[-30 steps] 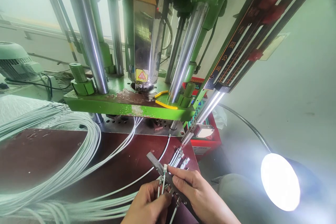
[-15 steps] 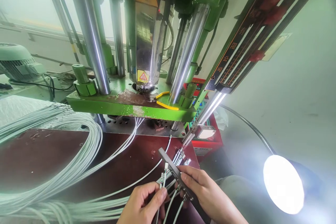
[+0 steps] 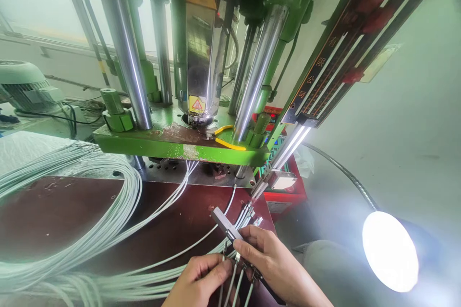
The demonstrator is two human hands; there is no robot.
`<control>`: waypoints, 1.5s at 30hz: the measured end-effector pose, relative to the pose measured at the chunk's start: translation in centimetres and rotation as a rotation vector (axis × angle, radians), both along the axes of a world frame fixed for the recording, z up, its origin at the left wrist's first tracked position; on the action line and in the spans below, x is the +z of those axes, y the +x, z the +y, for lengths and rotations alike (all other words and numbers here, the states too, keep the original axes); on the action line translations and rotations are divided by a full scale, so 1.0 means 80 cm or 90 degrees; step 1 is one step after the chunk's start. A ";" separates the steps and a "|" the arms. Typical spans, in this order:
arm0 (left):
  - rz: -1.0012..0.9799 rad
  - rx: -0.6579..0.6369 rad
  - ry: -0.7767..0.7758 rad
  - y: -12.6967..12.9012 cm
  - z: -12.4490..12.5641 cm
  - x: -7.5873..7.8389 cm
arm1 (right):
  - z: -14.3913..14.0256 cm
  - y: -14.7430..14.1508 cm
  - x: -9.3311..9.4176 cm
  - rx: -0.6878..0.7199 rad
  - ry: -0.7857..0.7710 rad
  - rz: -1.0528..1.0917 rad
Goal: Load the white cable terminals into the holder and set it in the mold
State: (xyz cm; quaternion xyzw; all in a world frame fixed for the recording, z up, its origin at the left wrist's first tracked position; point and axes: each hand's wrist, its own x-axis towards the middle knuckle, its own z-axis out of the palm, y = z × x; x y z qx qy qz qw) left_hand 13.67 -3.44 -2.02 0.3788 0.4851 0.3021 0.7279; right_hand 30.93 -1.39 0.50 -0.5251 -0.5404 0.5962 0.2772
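Note:
My right hand (image 3: pixel 277 266) grips a narrow grey metal bar (image 3: pixel 224 220) that slants up to the left, with several white cable ends seated along it. Just left of it, my left hand (image 3: pixel 201 280) pinches a white cable (image 3: pixel 230 288) with a metal terminal, held up against the bar. More terminal ends (image 3: pixel 248 213) lie on the dark red table (image 3: pixel 72 216) just beyond the bar.
A green vertical press (image 3: pixel 180 141) with shiny steel columns stands right behind the table. A big bundle of white cables (image 3: pixel 90 230) loops over the table's left side. Yellow-handled pliers (image 3: pixel 225 139) rest on the press plate. A bright gooseneck lamp (image 3: pixel 391 252) glares at right.
The bar has come down and nearer, and my right hand's fingers closed further over it. My left hand brought the cable terminal in under the bar.

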 end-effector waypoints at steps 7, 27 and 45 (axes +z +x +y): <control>-0.127 0.009 -0.035 0.009 0.003 -0.009 | 0.002 -0.003 0.006 0.007 0.015 -0.030; 0.111 0.033 0.149 0.006 0.008 -0.014 | -0.003 -0.013 0.020 0.052 0.068 -0.105; -0.086 0.084 0.111 -0.020 0.015 0.043 | 0.004 -0.002 0.013 -0.036 0.175 -0.285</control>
